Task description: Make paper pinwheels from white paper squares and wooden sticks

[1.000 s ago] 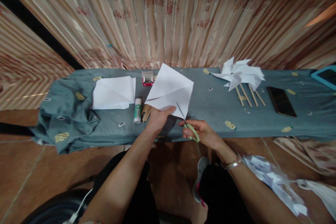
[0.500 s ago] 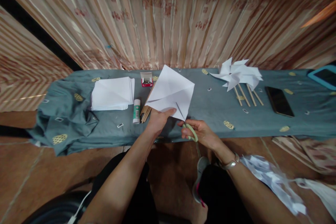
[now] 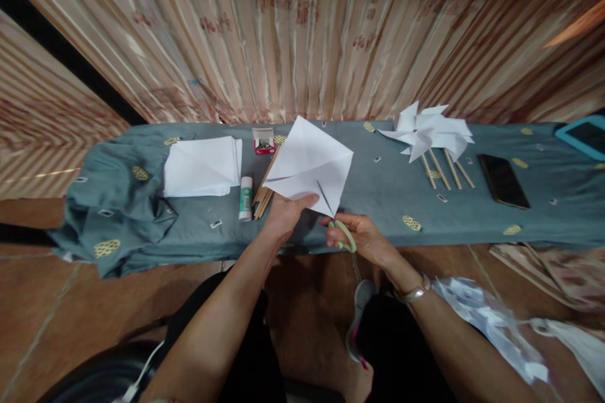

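Observation:
My left hand (image 3: 287, 213) grips a white square of paper (image 3: 314, 154) by its lower edge, thumb on top. One slit runs in from the paper's left corner, and a second dark slit reaches up from the bottom corner. In my right hand (image 3: 357, 234) is a pair of scissors (image 3: 347, 236) with pale green handles, fingers through the loops. The blades meet the paper at its bottom corner and are mostly hidden. Under the paper's left side lie several wooden sticks (image 3: 263, 198). A glue stick (image 3: 246, 199) stands beside them.
A stack of white paper (image 3: 201, 167) lies left on the cloth-covered table (image 3: 302, 239). Behind the glue stick sits a small red-and-white box (image 3: 263, 141). To the right are white paper pinwheels (image 3: 425, 131), a black phone (image 3: 503, 181) and a blue-framed device (image 3: 583, 137). A plastic bag (image 3: 491, 327) rests below.
The paper has shifted very slightly to the right. The slit at its bottom corner shows a little more clearly, with the scissors still there. Both hands stay nearly in place.

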`<state>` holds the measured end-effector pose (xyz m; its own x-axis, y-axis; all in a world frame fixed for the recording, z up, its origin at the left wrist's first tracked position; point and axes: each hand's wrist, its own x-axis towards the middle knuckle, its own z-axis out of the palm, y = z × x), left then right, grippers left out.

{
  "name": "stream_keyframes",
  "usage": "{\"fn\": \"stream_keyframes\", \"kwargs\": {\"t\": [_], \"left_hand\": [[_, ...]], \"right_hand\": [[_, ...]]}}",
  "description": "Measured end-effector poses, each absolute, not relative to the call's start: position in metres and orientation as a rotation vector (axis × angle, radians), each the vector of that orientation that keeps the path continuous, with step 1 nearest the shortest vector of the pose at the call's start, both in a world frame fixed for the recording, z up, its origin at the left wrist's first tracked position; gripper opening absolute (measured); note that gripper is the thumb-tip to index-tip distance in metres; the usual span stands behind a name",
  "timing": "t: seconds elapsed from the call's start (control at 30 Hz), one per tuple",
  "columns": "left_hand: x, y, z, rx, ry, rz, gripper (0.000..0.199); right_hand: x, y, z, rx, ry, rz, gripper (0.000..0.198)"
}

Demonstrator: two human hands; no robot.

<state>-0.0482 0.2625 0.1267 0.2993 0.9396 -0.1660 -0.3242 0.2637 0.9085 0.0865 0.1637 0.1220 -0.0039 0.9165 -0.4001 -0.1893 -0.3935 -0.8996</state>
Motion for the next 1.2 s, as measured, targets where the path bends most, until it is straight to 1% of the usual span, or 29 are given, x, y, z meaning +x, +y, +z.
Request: {"fn": "stream_keyframes", "kwargs": {"t": [0.33, 0.47, 0.77, 1.2], "left_hand": [[-0.0485, 0.2627, 0.1246, 0.892, 0.857, 0.996, 0.048], [-0.0486, 0.2626, 0.1241, 0.884, 0.861, 1.002, 0.047], [-0.0470, 0.2616, 0.1204, 0.868, 0.834, 0.963, 0.035], [-0.0461, 0.2594, 0.1234, 0.871, 0.813, 0.977, 0.036]], "right_hand": [[0.0856, 0.1653, 0.1221, -1.369, -0.818, 1.565, 0.052], [0.0852, 0.1656, 0.1225, -1.338, -0.818, 1.567, 0.049], [0.0872, 0.1665, 0.1199, -1.312, -0.825, 1.555, 0.047], [0.0873, 0.1662, 0.1194, -1.319, -0.864, 1.517, 0.044]]}}
